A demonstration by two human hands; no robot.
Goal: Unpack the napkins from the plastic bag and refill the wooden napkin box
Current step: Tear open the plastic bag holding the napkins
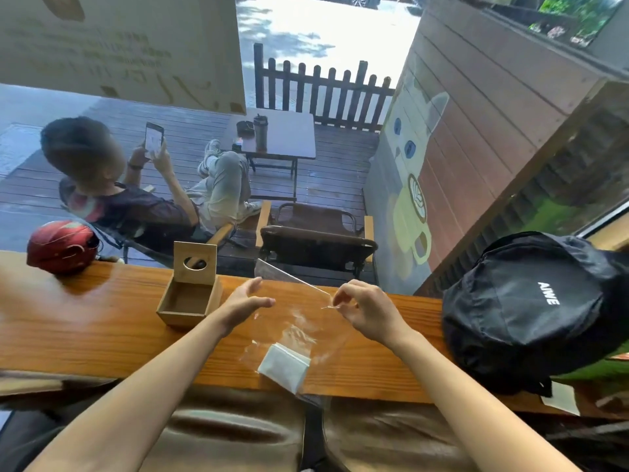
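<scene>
my counter (102, 335): orange-brown, grained | napkins (284, 366): white | backpack (531, 311): black, white lettering | helmet (61, 247), left: red

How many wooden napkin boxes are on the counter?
1. The wooden napkin box sits open and empty on the counter, left of the hands, its lid raised. The backpack could hide others.
</scene>
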